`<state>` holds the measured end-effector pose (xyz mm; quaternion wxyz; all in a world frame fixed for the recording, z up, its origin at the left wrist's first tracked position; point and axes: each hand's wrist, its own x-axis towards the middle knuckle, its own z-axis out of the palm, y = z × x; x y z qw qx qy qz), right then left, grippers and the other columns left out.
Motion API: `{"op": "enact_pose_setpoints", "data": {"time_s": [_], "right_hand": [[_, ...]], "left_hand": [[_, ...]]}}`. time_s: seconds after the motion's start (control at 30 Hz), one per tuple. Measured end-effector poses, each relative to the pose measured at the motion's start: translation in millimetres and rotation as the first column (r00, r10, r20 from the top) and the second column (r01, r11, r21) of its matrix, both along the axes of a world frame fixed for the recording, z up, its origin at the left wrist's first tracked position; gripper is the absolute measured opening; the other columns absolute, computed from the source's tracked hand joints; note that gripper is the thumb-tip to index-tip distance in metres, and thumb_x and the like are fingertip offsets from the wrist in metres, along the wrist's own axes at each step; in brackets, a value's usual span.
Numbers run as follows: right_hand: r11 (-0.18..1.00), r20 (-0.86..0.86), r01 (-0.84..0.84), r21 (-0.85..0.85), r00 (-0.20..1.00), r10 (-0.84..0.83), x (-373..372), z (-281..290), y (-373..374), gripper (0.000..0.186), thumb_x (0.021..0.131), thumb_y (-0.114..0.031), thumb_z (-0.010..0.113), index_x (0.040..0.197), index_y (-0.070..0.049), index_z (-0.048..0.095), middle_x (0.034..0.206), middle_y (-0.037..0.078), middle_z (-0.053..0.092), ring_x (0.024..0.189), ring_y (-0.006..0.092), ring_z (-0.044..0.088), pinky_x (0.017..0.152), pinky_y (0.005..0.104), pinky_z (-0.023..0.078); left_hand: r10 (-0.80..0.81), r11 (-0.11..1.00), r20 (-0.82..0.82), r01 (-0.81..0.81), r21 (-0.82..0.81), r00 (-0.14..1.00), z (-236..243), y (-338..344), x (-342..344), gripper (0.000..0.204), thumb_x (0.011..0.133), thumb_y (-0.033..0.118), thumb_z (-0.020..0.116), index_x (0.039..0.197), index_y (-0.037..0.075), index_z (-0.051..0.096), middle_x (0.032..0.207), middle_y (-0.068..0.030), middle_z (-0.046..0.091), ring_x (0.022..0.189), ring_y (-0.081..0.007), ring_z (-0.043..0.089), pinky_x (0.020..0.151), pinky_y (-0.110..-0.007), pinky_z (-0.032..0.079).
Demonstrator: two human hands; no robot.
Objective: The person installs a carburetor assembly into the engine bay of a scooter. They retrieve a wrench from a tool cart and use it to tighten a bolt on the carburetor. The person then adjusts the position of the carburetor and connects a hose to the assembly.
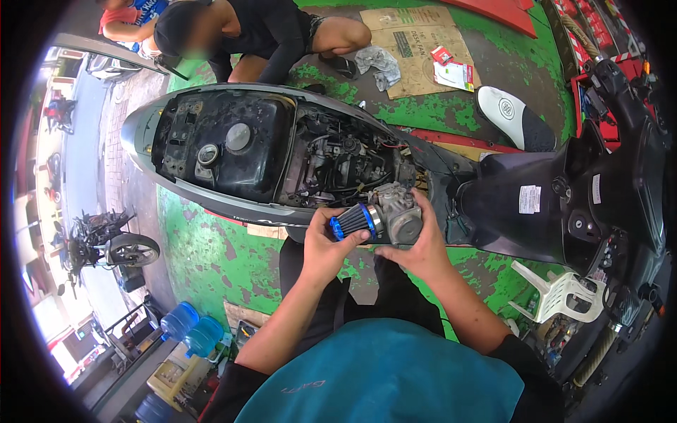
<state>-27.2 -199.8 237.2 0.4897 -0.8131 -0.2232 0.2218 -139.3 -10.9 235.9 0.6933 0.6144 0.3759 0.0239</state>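
Note:
My left hand (324, 250) grips a cone air filter (351, 223) with blue ends and a silver collar. My right hand (419, 243) is wrapped round a dull grey metal carburetor (400, 222), whose side the filter's collar meets; whether they are joined I cannot tell. Both parts are held over the near side of a scooter (208, 183), its seat off, the black tank compartment (236, 162) and engine bay (338, 158) exposed.
A crouched person (250, 39) and another person (123, 21) are beyond the scooter, near cardboard (409, 63) and a detached seat (515, 120). A white chair (564, 296) stands near right; water jugs (203, 335) lie lower left; a motorcycle (116, 254) stands left.

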Motion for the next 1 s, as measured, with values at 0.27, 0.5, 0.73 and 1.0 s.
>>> {"op": "enact_pose_setpoints", "data": {"time_s": [0.27, 0.5, 0.73, 1.0], "right_hand": [[0.98, -0.141, 0.149, 0.13, 0.981, -0.131, 19, -32, 0, 0.093, 0.07, -0.024, 0.094, 0.147, 0.001, 0.048, 0.134, 0.019, 0.06, 0.125, 0.0328, 0.061, 0.107, 0.0433, 0.049], [0.952, -0.208, 0.245, 0.186, 0.956, -0.205, 16, -47, -12, 0.085, 0.074, -0.019, 0.089, 0.145, 0.001, 0.049, 0.131, 0.019, 0.063, 0.121, 0.0267, 0.063, 0.106, 0.0387, 0.049], [0.938, -0.249, 0.329, 0.11, 0.923, -0.295, 30, -40, -17, 0.081, 0.075, -0.022, 0.09, 0.143, 0.001, 0.051, 0.13, 0.018, 0.065, 0.12, 0.0261, 0.064, 0.104, 0.0381, 0.049], [0.91, -0.053, 0.412, 0.057, 0.911, -0.409, 22, -34, 52, 0.09, 0.073, -0.03, 0.094, 0.145, 0.001, 0.049, 0.138, 0.024, 0.057, 0.131, 0.0362, 0.056, 0.112, 0.0443, 0.044]], "left_hand": [[-0.1, 0.995, -0.09, 0.101, 0.015, 0.991, -6, -5, 20, 0.045, 0.084, 0.009, 0.09, 0.114, 0.0, 0.058, 0.102, -0.0038, 0.068, 0.091, -0.0088, 0.062, 0.081, -0.027, 0.053], [-0.072, 0.978, 0.036, 0.078, -0.195, 0.997, -11, -15, 11, 0.05, 0.093, 0.016, 0.084, 0.128, -0.001, 0.053, 0.121, -0.0127, 0.062, 0.105, -0.0126, 0.064, 0.088, -0.03, 0.055], [-0.082, 0.995, 0.031, 0.084, -0.058, 0.996, -12, 15, 9, 0.053, 0.099, 0.012, 0.075, 0.142, 0.002, 0.046, 0.127, -0.011, 0.058, 0.109, -0.0149, 0.062, 0.091, -0.029, 0.053], [0.182, 0.942, -0.047, -0.187, -0.279, 0.982, -6, -24, 16, 0.104, 0.096, 0.024, 0.08, 0.162, 0.004, 0.002, 0.152, -0.0253, 0.035, 0.131, -0.0299, 0.055, 0.106, -0.042, 0.052]]}}
